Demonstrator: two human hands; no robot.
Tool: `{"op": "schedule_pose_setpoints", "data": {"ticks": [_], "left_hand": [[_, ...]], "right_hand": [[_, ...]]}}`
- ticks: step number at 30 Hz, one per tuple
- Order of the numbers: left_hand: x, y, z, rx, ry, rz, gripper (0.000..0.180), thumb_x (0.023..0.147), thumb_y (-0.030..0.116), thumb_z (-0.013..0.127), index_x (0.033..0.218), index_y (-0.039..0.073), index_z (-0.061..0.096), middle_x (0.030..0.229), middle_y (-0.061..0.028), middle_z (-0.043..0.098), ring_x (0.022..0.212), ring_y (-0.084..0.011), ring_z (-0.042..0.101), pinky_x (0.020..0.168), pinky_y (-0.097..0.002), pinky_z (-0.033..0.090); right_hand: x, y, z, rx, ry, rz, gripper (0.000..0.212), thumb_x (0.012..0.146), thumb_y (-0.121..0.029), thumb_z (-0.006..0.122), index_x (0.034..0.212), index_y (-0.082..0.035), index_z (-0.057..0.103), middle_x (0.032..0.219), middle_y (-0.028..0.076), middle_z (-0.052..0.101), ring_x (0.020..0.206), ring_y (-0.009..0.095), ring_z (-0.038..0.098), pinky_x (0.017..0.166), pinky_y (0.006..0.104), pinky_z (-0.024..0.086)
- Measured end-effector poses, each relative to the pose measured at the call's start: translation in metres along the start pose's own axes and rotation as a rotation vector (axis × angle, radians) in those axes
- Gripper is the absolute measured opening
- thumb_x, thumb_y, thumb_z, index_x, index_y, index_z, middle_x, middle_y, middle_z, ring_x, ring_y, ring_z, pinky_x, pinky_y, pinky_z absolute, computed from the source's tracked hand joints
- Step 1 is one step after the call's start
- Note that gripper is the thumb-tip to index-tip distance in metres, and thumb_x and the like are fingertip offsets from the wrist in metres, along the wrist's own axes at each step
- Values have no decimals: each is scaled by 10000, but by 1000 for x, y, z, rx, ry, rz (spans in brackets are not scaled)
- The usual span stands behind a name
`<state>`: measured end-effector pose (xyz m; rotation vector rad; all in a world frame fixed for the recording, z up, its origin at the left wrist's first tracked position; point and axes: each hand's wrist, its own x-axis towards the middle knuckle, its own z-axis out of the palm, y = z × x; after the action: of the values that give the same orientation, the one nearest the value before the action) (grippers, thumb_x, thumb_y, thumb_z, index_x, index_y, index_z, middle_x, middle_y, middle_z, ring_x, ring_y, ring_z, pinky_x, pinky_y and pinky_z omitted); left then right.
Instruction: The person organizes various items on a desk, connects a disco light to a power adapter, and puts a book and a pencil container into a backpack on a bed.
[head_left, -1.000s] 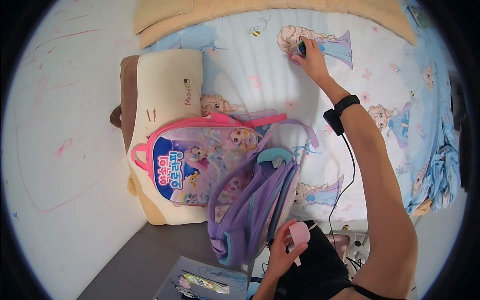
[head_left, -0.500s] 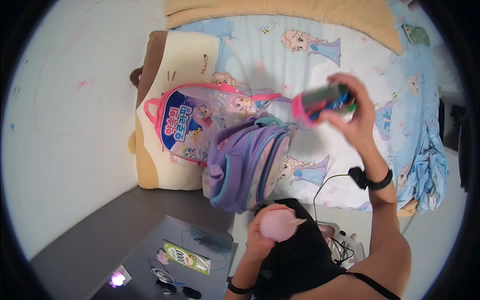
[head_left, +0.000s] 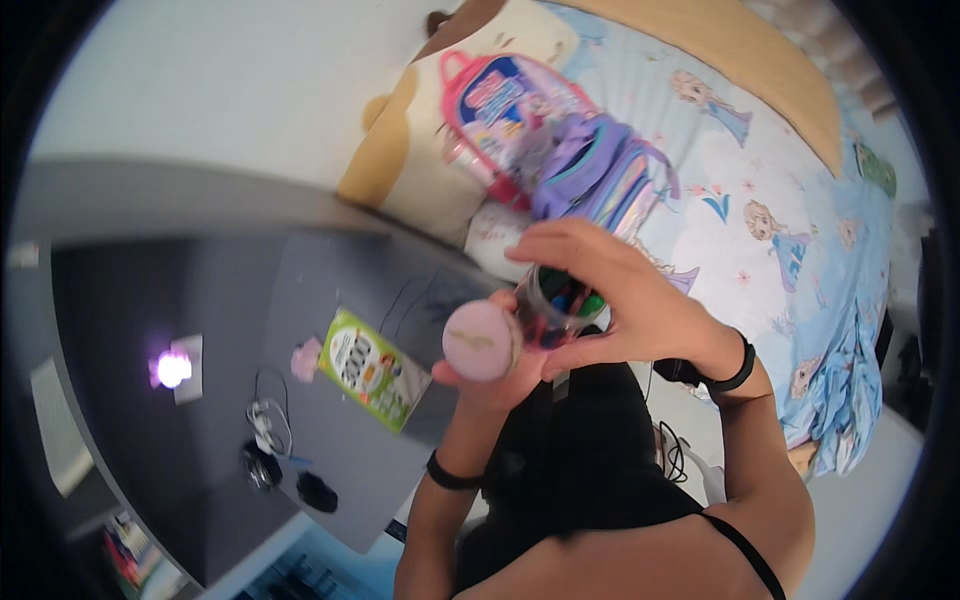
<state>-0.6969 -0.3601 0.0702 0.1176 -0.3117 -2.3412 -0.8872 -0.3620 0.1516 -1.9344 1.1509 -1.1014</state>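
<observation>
A round pink object (head_left: 478, 341), flat on its facing side with a faint gold mark, sits in my left hand (head_left: 500, 382), whose fingers curl round it. Close beside it, my right hand (head_left: 640, 305) grips a clear cup (head_left: 545, 318) with dark, blue, green and red items inside; their kind is too blurred to tell. The cup tilts toward me between the two hands. Past my hands, a purple backpack (head_left: 590, 170) and a pink backpack (head_left: 510, 105) with cartoon figures lie together on the bed.
A cat-faced cushion (head_left: 415, 160) lies under the bags on the bed (head_left: 740, 210). At left, a dark desk (head_left: 330, 270) bears a green-and-white packet (head_left: 372, 368), a lit pink lamp (head_left: 172, 369), a white cable (head_left: 268, 425) and small black objects (head_left: 317, 491).
My view has swung left toward the desk. The right hand has brought the cup down from over the bed to beside my left hand, which still holds the pink object, now turned flat side up.
</observation>
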Motion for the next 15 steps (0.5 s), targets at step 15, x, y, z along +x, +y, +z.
{"op": "schedule_pose_setpoints", "data": {"ticks": [15], "left_hand": [[-200, 96, 34, 210, 110, 459, 884, 661, 640, 634, 1304, 128, 305, 1326, -52, 357, 1212, -238, 395, 941, -418, 401]], "right_hand": [[51, -178, 199, -164, -175, -386, 377, 687, -247, 733, 978, -97, 546, 983, 95, 586, 915, 236, 582, 992, 447, 324]]}}
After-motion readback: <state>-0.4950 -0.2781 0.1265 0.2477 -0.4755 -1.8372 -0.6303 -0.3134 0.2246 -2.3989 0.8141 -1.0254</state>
